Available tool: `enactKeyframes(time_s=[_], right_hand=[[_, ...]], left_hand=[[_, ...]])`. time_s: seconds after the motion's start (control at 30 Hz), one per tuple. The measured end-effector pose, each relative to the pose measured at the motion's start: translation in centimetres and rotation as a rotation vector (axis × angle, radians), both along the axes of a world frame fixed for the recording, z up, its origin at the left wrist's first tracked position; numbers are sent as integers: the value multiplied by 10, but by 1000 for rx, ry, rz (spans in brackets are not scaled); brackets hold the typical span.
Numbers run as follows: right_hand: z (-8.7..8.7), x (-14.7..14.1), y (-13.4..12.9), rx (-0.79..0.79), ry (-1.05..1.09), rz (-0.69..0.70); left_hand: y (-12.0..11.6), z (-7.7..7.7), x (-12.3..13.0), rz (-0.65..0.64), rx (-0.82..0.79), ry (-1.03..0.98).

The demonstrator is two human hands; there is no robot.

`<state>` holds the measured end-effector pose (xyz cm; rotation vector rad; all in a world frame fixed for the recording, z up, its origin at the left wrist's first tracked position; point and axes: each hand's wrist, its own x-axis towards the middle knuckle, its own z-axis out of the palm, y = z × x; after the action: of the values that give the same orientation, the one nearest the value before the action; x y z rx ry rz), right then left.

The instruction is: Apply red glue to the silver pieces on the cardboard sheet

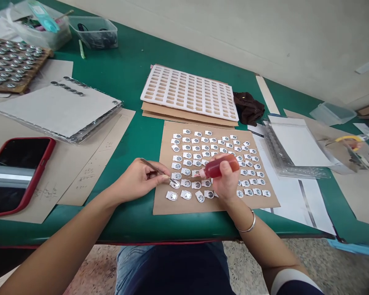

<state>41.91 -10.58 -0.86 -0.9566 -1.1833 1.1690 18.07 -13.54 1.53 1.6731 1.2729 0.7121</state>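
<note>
Here, my left hand (143,178) pinches a slim metal tool (152,165) between thumb and fingers, its tip slanting down to a small round disc (175,184) near the left edge of a brown cardboard sheet (190,207). My right hand (226,184) is wrapped round a red squeeze bottle (219,166), which I hold tipped over on its side above the sheet, the pale nozzle (202,173) pointing left toward my other hand. I cannot tell whether its tip touches anything. Under and around both hands, rows of like discs on white paper tabs cover much of the cardboard, which lies on the green bench (141,139) right in front of me. Just beyond it sits a white tray (146,96) of many square cells, on more cardboard, with a dark cloth (248,108) bunched at its right end. Over to my left lies a phone (20,174) in a red case, and farther back, a board (18,87) carries rows of shiny metal rounds. A silver bangle (253,222) circles my right wrist.
</note>
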Motion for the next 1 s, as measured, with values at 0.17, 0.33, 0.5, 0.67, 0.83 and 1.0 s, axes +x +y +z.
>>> enactKeyframes(time_s=[0.17, 0.33, 0.5, 0.67, 0.83, 1.0], right_hand=[[13, 11, 16, -207, 81, -55], [35, 12, 23, -237, 62, 38], [33, 2, 12, -235, 72, 194], [14, -7, -2, -205, 35, 195], [5, -12, -8, -116, -162, 188], [2, -12, -11, -17, -305, 145]], left_hand=[[0, -2, -1, 210, 129, -61], [0, -6, 1, 207, 294, -1], [-2, -4, 0, 66, 179, -37], [1, -10, -1, 14, 14, -29], [3, -11, 0, -2, -43, -26], [0, -16, 0, -46, -18, -22]])
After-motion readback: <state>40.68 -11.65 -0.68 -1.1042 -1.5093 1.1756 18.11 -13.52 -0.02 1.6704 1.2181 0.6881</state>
